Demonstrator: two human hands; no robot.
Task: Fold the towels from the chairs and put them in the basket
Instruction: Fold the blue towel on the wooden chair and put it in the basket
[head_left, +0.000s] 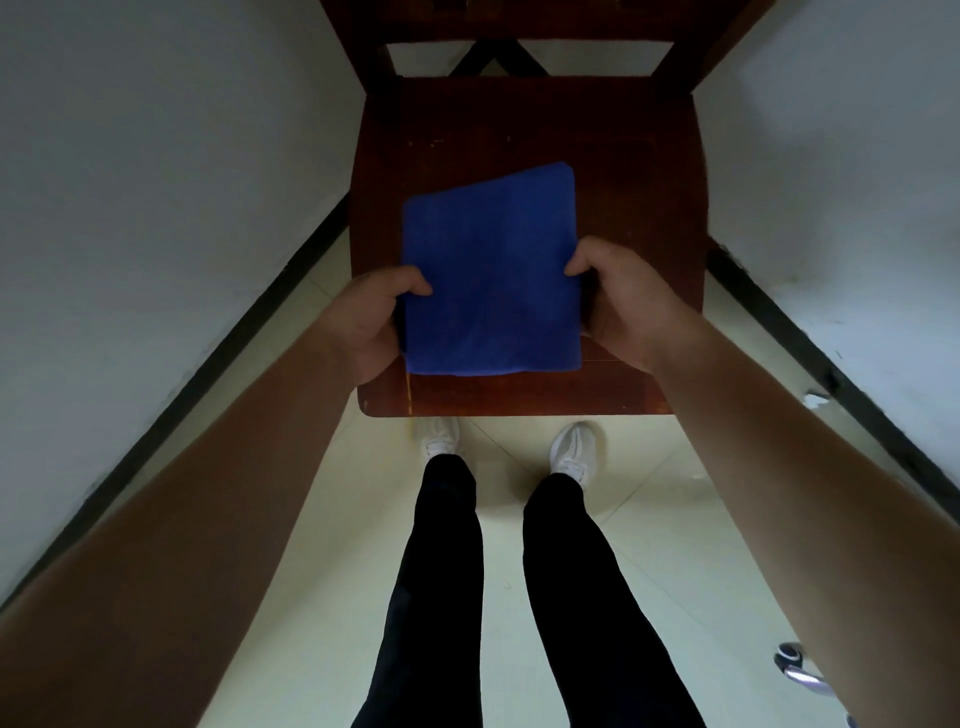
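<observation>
A blue towel (491, 275), folded into a flat rectangle, lies over the front half of a dark brown wooden chair seat (639, 171). My left hand (366, 317) grips the towel's left edge, thumb on top and fingers underneath. My right hand (621, 304) grips the right edge the same way. The towel's near edge sits just behind the front edge of the seat. No basket is in view.
The chair stands in a corner between two white walls (156, 156) with dark skirting. My legs and white shoes (574, 449) stand on the pale tiled floor just before the chair. A small metallic object (797, 670) lies on the floor at the lower right.
</observation>
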